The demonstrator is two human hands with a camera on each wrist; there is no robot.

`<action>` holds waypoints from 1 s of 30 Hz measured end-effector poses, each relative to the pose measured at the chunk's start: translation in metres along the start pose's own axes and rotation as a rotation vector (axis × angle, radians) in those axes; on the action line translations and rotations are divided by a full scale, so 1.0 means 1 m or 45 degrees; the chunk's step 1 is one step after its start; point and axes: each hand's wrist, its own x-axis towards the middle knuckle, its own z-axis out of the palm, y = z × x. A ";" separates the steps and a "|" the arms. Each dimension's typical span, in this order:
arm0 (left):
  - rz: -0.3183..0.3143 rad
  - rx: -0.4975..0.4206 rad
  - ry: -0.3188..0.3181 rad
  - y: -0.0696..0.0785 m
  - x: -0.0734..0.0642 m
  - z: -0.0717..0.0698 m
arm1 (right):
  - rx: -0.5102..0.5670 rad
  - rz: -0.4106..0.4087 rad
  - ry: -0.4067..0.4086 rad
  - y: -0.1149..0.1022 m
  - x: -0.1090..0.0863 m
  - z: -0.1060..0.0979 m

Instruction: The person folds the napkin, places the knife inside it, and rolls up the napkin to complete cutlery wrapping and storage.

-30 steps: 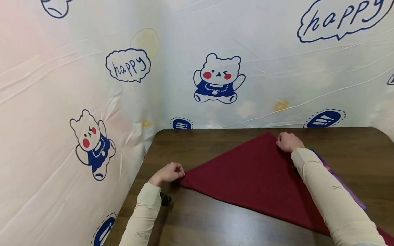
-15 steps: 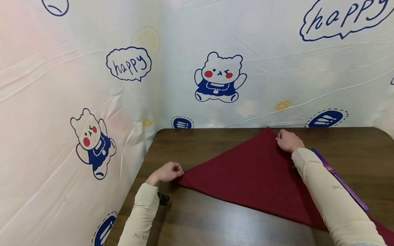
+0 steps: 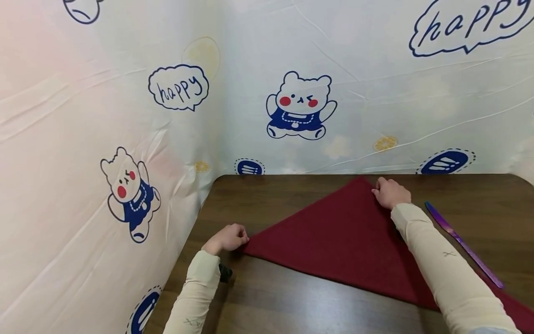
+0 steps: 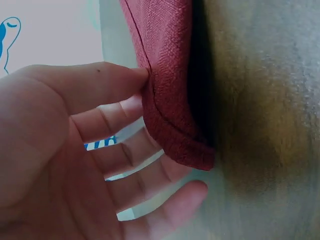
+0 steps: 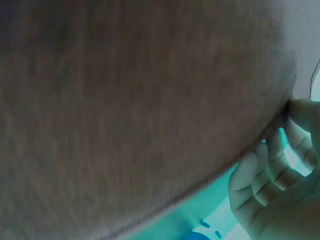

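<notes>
A dark red cloth napkin [image 3: 333, 241], folded into a triangle, lies across the wooden table with its peak near the far edge. Its left corner is pinched between the thumb and forefinger of my left hand [image 3: 229, 237]; the left wrist view shows the hemmed corner [image 4: 172, 110] at the thumb tip, the other fingers [image 4: 135, 185] spread behind it. Close to the peak, my right hand [image 3: 390, 192] pinches the napkin's right edge, which appears brownish [image 5: 150, 125] in the right wrist view. The right forearm hides part of that edge.
A table knife [image 3: 463, 241] with a purple and blue sheen lies right of the right forearm, its handle end near the napkin's far right part. A printed curtain [image 3: 292, 55] hangs behind and left of the wooden table [image 3: 267, 297].
The right forearm has shifted slightly left, leaving more of the knife visible. The napkin's peak rose a little, then came back down. Both hands keep their pinch; the head view drifted slightly.
</notes>
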 end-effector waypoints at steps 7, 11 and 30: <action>-0.073 0.095 0.028 0.003 0.003 0.006 | -0.077 -0.021 -0.055 0.010 -0.009 -0.020; -0.125 0.124 0.065 0.002 0.004 0.008 | -0.127 -0.039 -0.067 0.016 -0.013 -0.033; -0.073 0.061 0.007 0.001 -0.009 0.008 | -0.303 -0.251 -0.311 0.006 -0.070 -0.050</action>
